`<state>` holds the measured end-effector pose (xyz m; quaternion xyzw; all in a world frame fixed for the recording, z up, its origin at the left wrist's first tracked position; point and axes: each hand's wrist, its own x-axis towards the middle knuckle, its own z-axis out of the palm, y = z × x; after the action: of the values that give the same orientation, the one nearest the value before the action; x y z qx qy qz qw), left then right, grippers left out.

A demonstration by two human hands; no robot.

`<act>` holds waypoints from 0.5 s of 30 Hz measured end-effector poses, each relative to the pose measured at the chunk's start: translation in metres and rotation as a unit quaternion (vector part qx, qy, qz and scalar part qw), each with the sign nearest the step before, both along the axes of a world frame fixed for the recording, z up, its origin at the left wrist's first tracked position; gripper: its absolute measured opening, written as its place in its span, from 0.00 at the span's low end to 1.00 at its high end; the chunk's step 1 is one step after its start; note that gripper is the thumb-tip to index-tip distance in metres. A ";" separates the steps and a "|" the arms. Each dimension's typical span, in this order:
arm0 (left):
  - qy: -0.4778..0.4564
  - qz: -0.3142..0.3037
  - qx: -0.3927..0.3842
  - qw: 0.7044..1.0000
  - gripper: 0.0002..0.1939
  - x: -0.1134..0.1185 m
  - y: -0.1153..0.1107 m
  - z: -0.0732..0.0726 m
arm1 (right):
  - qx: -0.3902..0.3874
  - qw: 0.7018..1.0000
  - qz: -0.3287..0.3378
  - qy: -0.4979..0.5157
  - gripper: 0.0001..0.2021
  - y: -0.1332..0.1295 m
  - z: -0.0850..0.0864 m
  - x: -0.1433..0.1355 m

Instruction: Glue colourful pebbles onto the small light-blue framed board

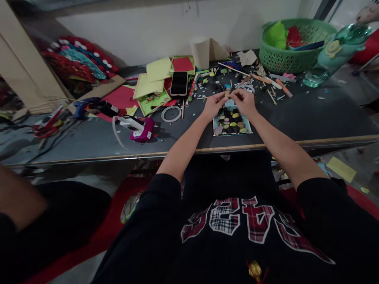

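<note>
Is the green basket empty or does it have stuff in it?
It has stuff in it: the green basket shows a bright green piece and a red piece inside.

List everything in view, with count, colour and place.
Table: one, dark grey, across the view
Shallow tray: one, light blue, below the hands
Pebbles: many, black, yellow, grey, in the tray
Pale piece: one, between the fingers
Phone: one, black screen, left of the hands
Tape ring: one, whitish, nearer than the phone
Device: one, magenta, front left
Basket: one, green, back right
Bottle: one, clear green, beside the basket
Fan-shaped piece: one, red, blue, white, back left
Scraps and sticks: too many to count, mixed, mostly behind the hands
Another person's arm: one, lower left
Left hand, right hand: bare, above the tray
</note>
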<state>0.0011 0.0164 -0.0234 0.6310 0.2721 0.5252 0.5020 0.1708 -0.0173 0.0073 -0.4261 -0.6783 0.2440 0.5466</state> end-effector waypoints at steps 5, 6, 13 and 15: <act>-0.001 0.002 -0.003 1.000 0.23 0.001 -0.003 0.001 | 0.027 1.000 -0.010 -0.009 0.36 -0.002 0.000 0.000; 0.001 0.003 -0.004 1.000 0.23 0.001 -0.003 0.001 | 0.034 0.999 -0.013 -0.014 0.36 -0.002 0.000 0.000; -0.001 0.012 -0.003 1.000 0.25 0.001 -0.004 0.002 | 0.068 0.994 -0.044 -0.080 0.37 -0.006 0.004 0.001; 0.003 0.014 -0.004 1.000 0.25 0.001 -0.004 0.002 | 0.049 0.993 -0.051 -0.095 0.37 -0.009 0.006 0.002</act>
<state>0.0017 0.0123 -0.0215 0.6267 0.2841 0.5294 0.4962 0.1726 -0.0258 0.0134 -0.4535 -0.7158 0.1409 0.5120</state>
